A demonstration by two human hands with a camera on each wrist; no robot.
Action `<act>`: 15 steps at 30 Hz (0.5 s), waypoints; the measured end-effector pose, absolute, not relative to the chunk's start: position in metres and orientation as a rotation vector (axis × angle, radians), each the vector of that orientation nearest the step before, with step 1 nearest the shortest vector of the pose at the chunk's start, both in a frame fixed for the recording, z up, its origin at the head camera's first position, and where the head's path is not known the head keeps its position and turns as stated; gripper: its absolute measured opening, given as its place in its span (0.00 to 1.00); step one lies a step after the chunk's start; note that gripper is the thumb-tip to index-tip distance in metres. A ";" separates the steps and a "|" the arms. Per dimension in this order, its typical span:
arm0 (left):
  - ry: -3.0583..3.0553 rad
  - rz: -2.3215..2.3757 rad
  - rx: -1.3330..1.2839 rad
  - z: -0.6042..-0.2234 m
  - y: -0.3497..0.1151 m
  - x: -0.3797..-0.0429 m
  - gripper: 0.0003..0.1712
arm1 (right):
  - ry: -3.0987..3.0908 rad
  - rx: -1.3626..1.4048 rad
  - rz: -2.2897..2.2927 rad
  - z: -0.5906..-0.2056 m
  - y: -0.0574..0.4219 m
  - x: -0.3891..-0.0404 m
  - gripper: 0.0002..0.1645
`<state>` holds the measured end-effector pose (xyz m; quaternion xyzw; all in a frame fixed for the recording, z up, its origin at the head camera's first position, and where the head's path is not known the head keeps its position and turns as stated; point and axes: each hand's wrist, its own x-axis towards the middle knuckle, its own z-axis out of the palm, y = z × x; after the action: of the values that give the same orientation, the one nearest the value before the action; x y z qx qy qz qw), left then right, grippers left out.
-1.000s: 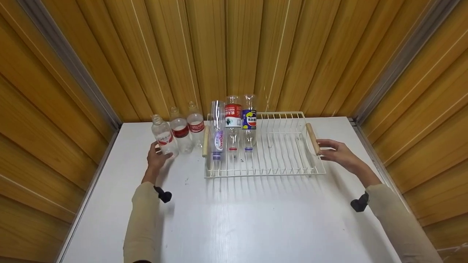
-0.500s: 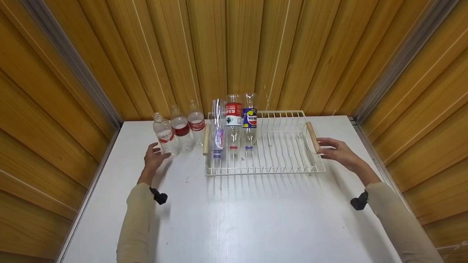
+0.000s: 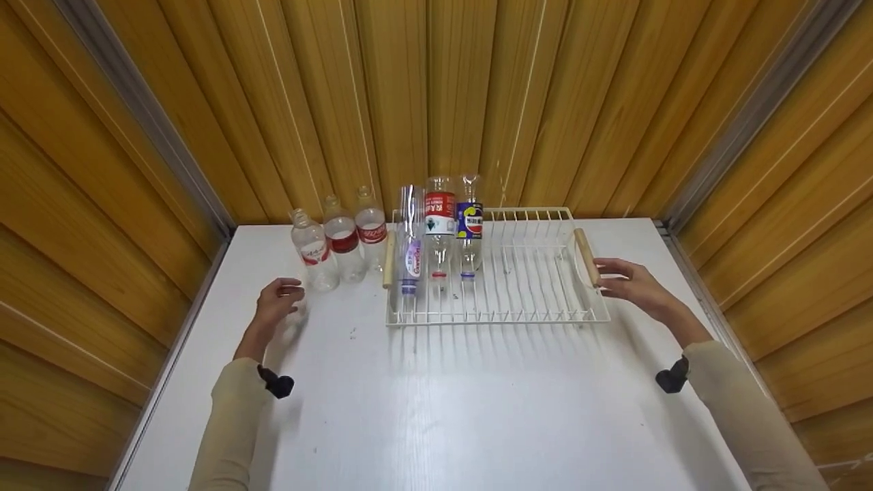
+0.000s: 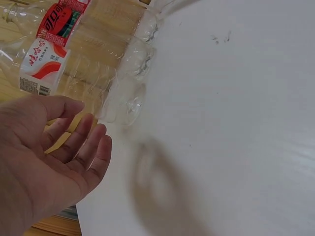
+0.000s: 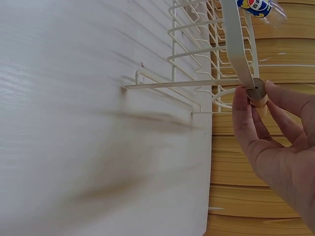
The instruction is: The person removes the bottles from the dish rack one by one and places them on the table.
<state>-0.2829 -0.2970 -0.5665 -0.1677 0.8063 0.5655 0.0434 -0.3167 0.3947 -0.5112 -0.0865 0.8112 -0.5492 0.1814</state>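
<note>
In the head view, the rack sits by the far edge of the surface, right of its middle; inside, toward the rack's left end, lie the clear bottle, the red-labelled bottle and the blue-labelled bottle, cap ends toward the near edge. Just beyond the rack's left handle, toward the surface's far left corner, three more stand upright in a slanting row: the Coke bottle, the dark-red bottle and the end bottle. The left hand hovers near the end bottle's base, its grip loose, fingers slightly curved around nothing; the right hand is at the right handle. The step in hand looks like sorting bottles between rack and surface, one side steadied. The left wrist view shows thumb and fingers beside the end bottle; I cannot tell there whether they touch. The right wrist view shows thumb and fingertips pinching the right handle's near end. The next move probably calls for the left hand to reach toward the rack's left end, passing in front of the standing row without tipping it, while the right grip keeps the frame from sliding.
</note>
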 end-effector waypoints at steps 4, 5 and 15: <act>2.425 1.732 -0.422 -0.564 -0.292 -0.276 0.24 | 2.298 -0.251 -1.558 -0.512 0.395 -0.315 0.39; 2.412 1.730 -0.395 -0.563 -0.290 -0.275 0.24 | 2.298 -0.244 -1.559 -0.512 0.395 -0.315 0.39; 2.330 1.695 -0.122 -0.552 -0.256 -0.272 0.23 | 2.273 -0.247 -1.564 -0.511 0.393 -0.316 0.39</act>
<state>-0.2723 -0.2562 -0.5517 -0.0419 0.8012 0.5830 0.1283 -0.3164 0.3934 -0.5109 -0.0878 0.8064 -0.5549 0.1846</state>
